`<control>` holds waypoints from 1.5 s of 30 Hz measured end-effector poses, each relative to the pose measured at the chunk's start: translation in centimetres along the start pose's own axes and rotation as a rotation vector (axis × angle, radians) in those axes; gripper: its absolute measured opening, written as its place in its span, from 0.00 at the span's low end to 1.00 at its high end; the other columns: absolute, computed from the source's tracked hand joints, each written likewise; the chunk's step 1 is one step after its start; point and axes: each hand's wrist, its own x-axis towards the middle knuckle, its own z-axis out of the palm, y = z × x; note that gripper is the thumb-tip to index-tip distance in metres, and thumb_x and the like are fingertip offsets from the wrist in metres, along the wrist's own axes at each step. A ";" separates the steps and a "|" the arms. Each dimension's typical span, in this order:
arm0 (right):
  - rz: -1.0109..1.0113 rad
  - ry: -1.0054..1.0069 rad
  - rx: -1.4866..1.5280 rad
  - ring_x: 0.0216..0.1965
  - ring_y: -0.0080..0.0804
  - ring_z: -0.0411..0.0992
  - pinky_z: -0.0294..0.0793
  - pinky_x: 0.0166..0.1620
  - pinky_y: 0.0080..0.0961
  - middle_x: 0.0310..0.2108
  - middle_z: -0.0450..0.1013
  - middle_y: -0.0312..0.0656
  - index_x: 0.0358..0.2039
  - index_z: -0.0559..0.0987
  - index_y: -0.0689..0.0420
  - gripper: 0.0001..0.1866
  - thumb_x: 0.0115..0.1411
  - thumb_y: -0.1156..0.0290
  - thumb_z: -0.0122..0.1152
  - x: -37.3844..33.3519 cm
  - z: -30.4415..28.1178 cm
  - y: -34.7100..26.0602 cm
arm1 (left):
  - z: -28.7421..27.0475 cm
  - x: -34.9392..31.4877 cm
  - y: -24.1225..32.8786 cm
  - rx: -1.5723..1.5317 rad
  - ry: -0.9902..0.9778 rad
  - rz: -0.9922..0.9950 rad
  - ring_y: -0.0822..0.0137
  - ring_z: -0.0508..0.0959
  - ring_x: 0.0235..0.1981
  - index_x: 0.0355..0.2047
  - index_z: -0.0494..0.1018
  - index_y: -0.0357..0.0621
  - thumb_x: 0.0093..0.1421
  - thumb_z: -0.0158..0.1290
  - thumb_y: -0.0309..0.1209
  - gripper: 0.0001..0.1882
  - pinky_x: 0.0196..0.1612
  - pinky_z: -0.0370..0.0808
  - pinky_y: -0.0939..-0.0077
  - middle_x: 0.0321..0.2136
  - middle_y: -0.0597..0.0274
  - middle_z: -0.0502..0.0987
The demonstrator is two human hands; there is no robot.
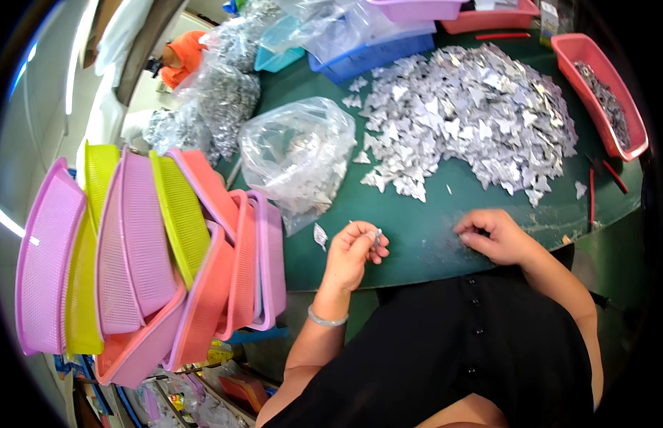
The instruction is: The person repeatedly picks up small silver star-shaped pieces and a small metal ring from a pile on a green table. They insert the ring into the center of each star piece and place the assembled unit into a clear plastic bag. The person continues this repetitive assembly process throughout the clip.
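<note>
One silvery piece (378, 237) in left hand (351, 250), right hand (497, 237) apart.

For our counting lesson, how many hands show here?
2: the left hand, holding a small silver piece, and the right hand, near the edge of the green table. The person in orange may have hidden hands.
</note>
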 end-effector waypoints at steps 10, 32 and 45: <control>-0.001 -0.012 0.020 0.26 0.19 0.67 0.68 0.31 0.19 0.26 0.72 0.37 0.34 0.73 0.61 0.08 0.53 0.74 0.54 -0.2 -0.1 0.4 | 2.8 0.7 0.0 -0.069 -0.123 -0.024 0.69 0.75 0.25 0.36 0.67 0.36 0.57 0.41 0.22 0.08 0.27 0.72 0.80 0.28 0.54 0.74; -0.092 0.588 -0.956 0.37 0.41 0.67 0.66 0.40 0.32 0.30 0.69 0.43 0.30 0.74 0.60 0.09 0.48 0.69 0.56 -0.8 -11.6 -1.1 | -4.2 6.7 15.5 0.295 0.206 0.600 0.78 0.70 0.26 0.43 0.68 0.37 0.59 0.41 0.25 0.13 0.29 0.66 0.89 0.35 0.58 0.74; -0.027 0.544 -1.203 0.37 0.41 0.65 0.63 0.42 0.32 0.32 0.67 0.42 0.31 0.75 0.57 0.12 0.45 0.67 0.61 3.9 -11.6 0.8 | -6.1 8.8 14.4 0.889 0.361 0.566 0.80 0.67 0.21 0.44 0.68 0.38 0.57 0.42 0.24 0.14 0.25 0.65 0.88 0.26 0.66 0.73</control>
